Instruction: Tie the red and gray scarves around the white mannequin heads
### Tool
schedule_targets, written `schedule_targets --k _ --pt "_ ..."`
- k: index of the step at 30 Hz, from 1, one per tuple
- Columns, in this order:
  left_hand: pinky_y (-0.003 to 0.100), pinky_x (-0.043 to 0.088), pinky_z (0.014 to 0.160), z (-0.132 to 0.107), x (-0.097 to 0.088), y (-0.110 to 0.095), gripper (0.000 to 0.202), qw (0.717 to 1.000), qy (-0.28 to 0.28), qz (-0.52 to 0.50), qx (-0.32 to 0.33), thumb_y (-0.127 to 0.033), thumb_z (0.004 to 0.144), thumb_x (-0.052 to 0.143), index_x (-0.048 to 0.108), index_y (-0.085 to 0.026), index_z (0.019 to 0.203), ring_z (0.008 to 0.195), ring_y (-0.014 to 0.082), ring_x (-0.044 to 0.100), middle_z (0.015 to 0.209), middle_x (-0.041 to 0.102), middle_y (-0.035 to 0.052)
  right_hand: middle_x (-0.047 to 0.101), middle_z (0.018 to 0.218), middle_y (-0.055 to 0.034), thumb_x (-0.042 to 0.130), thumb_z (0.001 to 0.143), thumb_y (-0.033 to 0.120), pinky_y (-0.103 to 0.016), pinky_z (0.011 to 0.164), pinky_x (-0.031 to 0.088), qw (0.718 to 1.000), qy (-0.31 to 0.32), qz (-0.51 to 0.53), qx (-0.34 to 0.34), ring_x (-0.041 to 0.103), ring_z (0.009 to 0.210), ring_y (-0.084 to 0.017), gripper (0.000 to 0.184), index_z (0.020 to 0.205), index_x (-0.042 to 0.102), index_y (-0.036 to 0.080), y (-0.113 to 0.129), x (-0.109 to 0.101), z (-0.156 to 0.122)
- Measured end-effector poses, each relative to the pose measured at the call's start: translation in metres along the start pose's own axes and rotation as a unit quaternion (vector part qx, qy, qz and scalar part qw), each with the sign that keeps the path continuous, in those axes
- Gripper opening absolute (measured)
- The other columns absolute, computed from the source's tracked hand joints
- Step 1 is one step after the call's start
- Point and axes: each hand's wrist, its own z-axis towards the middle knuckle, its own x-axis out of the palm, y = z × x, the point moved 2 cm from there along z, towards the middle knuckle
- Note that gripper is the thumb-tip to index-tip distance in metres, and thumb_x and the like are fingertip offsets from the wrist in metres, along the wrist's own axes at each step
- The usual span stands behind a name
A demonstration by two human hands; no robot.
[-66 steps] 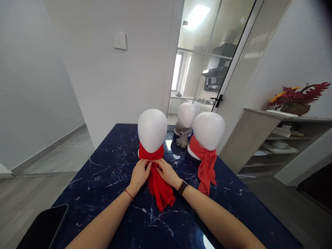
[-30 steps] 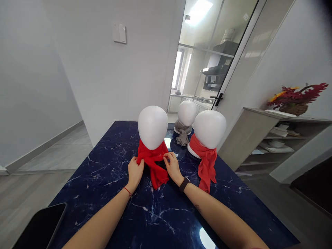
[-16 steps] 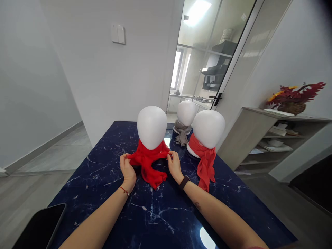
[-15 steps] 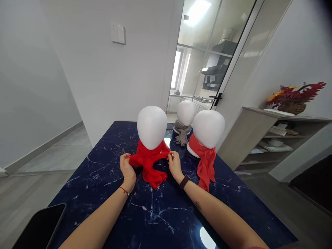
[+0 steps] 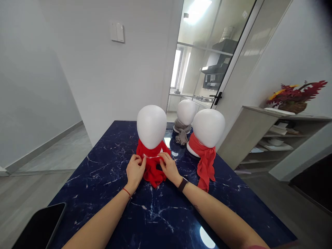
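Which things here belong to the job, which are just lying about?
In the job:
bright red scarf, with left hand and right hand at it
front-left mannequin head wearing it

Just about, untouched:
coral scarf on right-hand mannequin head
grey scarf on rear mannequin head
smartphone
flower basket

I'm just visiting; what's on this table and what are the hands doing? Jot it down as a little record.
Left hand: hand with fingers at the bright red scarf; grip unclear
Right hand: hand with fingers at the same scarf; grip unclear
Nearest display head: white mannequin head, bright red scarf around its base
Right display head: white mannequin head, coral scarf knotted
Rear display head: smaller-looking white mannequin head, grey scarf
Surface: dark blue marble-patterned table
Lower left: dark-screened phone
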Motion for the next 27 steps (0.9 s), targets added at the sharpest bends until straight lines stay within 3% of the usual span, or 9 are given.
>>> schedule_targets --k 3,5,8,10,13,17,20,23,27 --pt "0.026 0.029 0.052 -0.001 -0.001 0.0 0.047 0.999 0.014 0.016 -0.026 -0.041 0.088 0.04 0.046 -0.02 0.046 0.046 0.0108 0.041 0.05 0.044 -0.0023 0.059 0.113 -0.0056 0.038 0.091 0.017 -0.031 0.088 0.046 0.998 0.06 -0.022 -0.005 0.058 0.102 -0.018 0.031 0.116 0.055 0.024 -0.001 0.005 -0.002" --pt "0.025 0.028 0.052 -0.002 -0.002 -0.001 0.042 0.999 0.004 0.03 -0.02 -0.038 0.089 0.041 0.047 -0.02 0.051 0.047 0.0106 0.04 0.049 0.042 -0.0035 0.06 0.108 -0.006 0.041 0.091 0.016 -0.029 0.085 0.047 0.996 0.082 -0.041 -0.005 0.059 0.096 -0.017 0.028 0.113 0.057 0.022 -0.003 0.007 -0.003" --pt "0.023 0.035 0.057 -0.003 -0.002 -0.006 0.021 0.998 0.013 0.058 0.036 -0.028 0.087 0.042 0.061 -0.018 0.082 0.061 0.0114 0.052 0.078 0.059 0.0006 0.06 0.097 -0.0054 0.047 0.09 0.019 -0.026 0.077 0.047 0.99 0.115 -0.074 -0.025 0.058 0.086 -0.015 0.02 0.104 0.061 0.02 -0.003 0.009 -0.003" --pt "0.023 0.039 0.06 -0.006 -0.001 -0.01 0.024 0.991 0.049 0.092 0.078 -0.025 0.087 0.043 0.061 -0.02 0.102 0.069 0.0116 0.057 0.104 0.058 0.0038 0.058 0.089 -0.0041 0.05 0.089 0.023 -0.024 0.07 0.045 0.986 0.127 -0.095 -0.044 0.056 0.079 -0.014 0.015 0.095 0.064 0.019 -0.001 0.009 -0.003" --pt "0.025 0.04 0.057 -0.01 0.002 -0.012 0.028 0.979 0.096 0.144 0.105 -0.033 0.089 0.04 0.066 -0.021 0.086 0.066 0.0105 0.058 0.113 0.053 0.0039 0.052 0.079 -0.0021 0.049 0.091 0.03 -0.023 0.065 0.041 0.984 0.125 -0.104 -0.069 0.052 0.07 -0.011 0.025 0.074 0.063 0.017 0.003 0.007 -0.004" --pt "0.026 0.042 0.059 -0.006 0.003 -0.005 0.045 0.98 0.094 0.153 0.088 -0.044 0.088 0.04 0.06 -0.017 0.059 0.064 0.0113 0.057 0.098 0.056 0.0038 0.046 0.068 0.0001 0.044 0.093 0.039 -0.022 0.06 0.037 0.991 0.083 -0.089 -0.058 0.046 0.061 -0.009 0.046 0.053 0.052 0.017 0.001 0.006 -0.005" --pt "0.027 0.044 0.061 0.003 0.003 0.009 0.041 0.985 0.106 0.126 0.058 -0.04 0.084 0.048 0.052 -0.017 0.05 0.061 0.0115 0.054 0.089 0.055 0.0038 0.043 0.064 0.0009 0.045 0.092 0.043 -0.023 0.058 0.035 0.994 0.041 -0.095 -0.027 0.044 0.058 -0.009 0.05 0.049 0.047 0.017 -0.008 0.004 -0.003" --pt "0.027 0.046 0.065 0.013 0.0 0.026 0.022 0.995 0.063 0.071 0.025 -0.022 0.076 0.055 0.051 -0.018 0.055 0.064 0.0129 0.054 0.086 0.053 0.0027 0.044 0.065 0.0006 0.048 0.089 0.043 -0.024 0.058 0.035 0.993 0.005 -0.115 0.006 0.044 0.057 -0.01 0.048 0.048 0.046 0.017 -0.028 -0.007 0.002" --pt "0.034 0.049 0.078 0.025 -0.011 0.047 0.012 0.997 -0.044 0.05 -0.043 -0.013 0.074 0.049 0.06 -0.017 0.077 0.081 0.0196 0.056 0.089 0.05 0.0065 0.047 0.065 -0.0014 0.045 0.088 0.044 -0.027 0.061 0.04 0.977 -0.143 -0.107 0.12 0.047 0.059 -0.013 0.046 0.051 0.05 0.018 -0.065 -0.038 0.011"
